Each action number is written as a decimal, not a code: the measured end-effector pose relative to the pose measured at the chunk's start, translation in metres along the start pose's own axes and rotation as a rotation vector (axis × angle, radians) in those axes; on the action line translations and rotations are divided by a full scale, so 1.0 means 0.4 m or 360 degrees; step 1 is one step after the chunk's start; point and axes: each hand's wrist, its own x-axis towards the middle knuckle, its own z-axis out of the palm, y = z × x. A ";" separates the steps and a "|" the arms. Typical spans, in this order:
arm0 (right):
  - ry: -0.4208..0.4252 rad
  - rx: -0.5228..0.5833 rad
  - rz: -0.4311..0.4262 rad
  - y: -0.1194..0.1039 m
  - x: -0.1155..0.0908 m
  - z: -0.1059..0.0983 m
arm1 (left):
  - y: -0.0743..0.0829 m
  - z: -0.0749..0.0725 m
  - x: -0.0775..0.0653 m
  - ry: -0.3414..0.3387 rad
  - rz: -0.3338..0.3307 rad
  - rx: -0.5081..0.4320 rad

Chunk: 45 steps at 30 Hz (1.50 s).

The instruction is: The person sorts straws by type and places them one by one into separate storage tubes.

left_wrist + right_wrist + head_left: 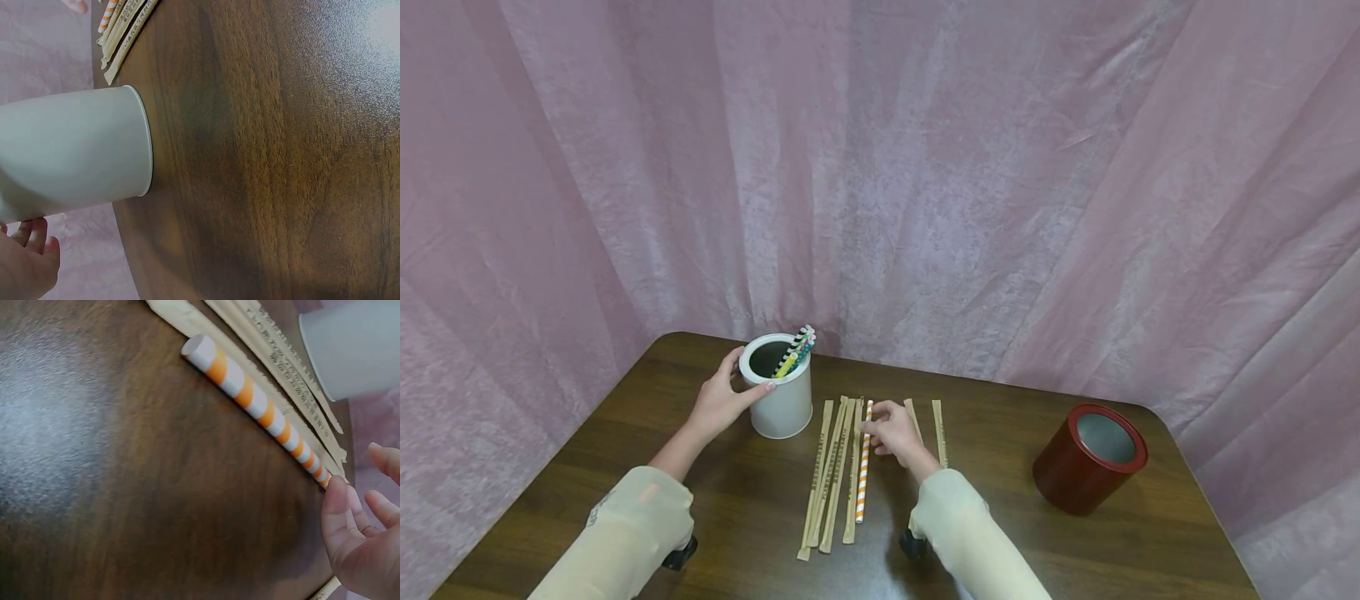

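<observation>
In the head view I see the left hand (718, 402) clamped on the white can (781, 412) near the table's (1000, 533) far left corner; the right hand (893, 430) meets the striped straw (862, 475), inside the far edge's middle. Left wrist view: fingers curl against the can. Right wrist view: thumb and forefinger pinch the straw's far end, other fingers apart. I'd judge it light, stiff, crushable: best pinched gently there.
</observation>
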 end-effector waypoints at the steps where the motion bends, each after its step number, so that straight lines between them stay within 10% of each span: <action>1: 0.0005 -0.0017 0.0000 0.004 -0.001 0.001 | 0.000 0.000 0.000 0.0000 0.0002 0.0001; 12: 0.0115 -0.0150 -0.0036 0.038 0.000 0.018 | -0.002 0.000 0.001 -0.0002 0.0005 0.0001; 25: 0.0202 -0.0767 -0.0111 0.039 -0.007 0.034 | -0.001 -0.001 0.002 0.0000 -0.0001 -0.0004; 45: 0.0048 -0.0698 -0.0090 0.023 -0.020 0.009 | -0.003 -0.001 0.003 0.0012 0.0021 -0.0005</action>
